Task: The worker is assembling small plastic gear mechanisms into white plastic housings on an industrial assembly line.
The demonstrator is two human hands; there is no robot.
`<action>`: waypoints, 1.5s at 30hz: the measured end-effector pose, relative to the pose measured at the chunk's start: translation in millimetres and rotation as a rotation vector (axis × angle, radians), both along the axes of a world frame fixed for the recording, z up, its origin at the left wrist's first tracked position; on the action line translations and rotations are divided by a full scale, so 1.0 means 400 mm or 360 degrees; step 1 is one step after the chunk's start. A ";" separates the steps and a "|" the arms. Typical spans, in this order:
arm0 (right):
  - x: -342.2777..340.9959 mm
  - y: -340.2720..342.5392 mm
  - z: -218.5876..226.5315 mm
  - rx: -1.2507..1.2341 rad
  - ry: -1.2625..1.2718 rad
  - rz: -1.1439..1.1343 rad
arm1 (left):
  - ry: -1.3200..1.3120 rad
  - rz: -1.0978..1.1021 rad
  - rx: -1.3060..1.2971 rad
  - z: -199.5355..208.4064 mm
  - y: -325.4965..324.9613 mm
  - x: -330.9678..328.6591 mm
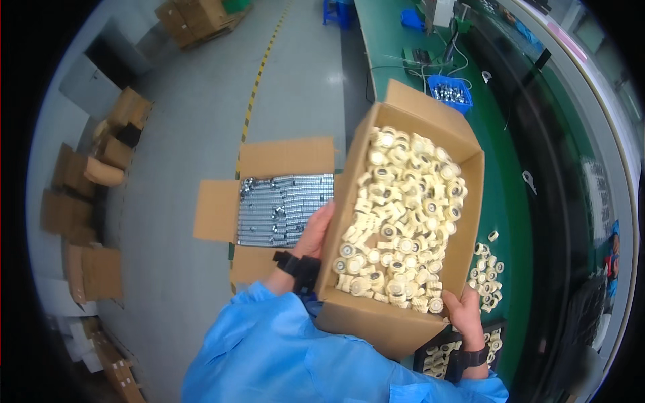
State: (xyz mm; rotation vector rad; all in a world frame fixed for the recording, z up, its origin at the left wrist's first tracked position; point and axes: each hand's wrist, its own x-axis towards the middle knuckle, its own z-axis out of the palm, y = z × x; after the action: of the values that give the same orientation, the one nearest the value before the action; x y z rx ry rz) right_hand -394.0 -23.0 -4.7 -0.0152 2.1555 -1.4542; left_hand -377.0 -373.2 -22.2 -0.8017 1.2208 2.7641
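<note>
An open cardboard box (pixel 472 201) is held in front of me, tilted, with a heap of small cream-coloured ribbed plastic parts (pixel 403 215) inside. My left hand (pixel 316 232) supports its left wall, fingers partly hidden behind the cardboard. At the near right corner my right hand (pixel 465 312) grips the box, its thumb over the edge by the parts and the other fingers out of sight underneath. Left of it, lower down, another open carton (pixel 289 156) contains rows of shiny metal pieces (pixel 289 208).
On the green bench (pixel 507 228) to the right lie loose cream parts (pixel 487 275). A dark tray (pixel 497 327) with more of them is near my right wrist. Farther back stands a blue basket (pixel 450 92) of metal parts. Cardboard boxes (pixel 101 272) line the left wall.
</note>
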 end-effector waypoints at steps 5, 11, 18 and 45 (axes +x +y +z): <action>-0.037 -0.154 0.087 -0.0100 0.0380 0.0390 | -0.0025 0.0295 -0.0661 -0.010 -0.130 0.142; -0.092 -0.435 -0.010 -0.0081 0.0529 0.0891 | 0.0010 0.0196 -0.0581 -0.118 -0.371 0.550; -0.140 -0.737 -0.181 -0.0107 0.0389 0.1161 | -0.0092 0.0327 -0.0576 -0.216 -0.481 0.841; 0.090 -0.321 -0.034 0.0043 0.0468 0.0178 | -0.1034 0.0034 -0.2189 -0.033 -0.562 0.403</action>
State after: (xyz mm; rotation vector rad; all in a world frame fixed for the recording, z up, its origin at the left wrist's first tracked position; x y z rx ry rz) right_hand -357.9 -151.2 -18.2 -0.3552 2.3629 -1.4312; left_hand -215.8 -597.9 -35.5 -1.4732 2.6877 1.0427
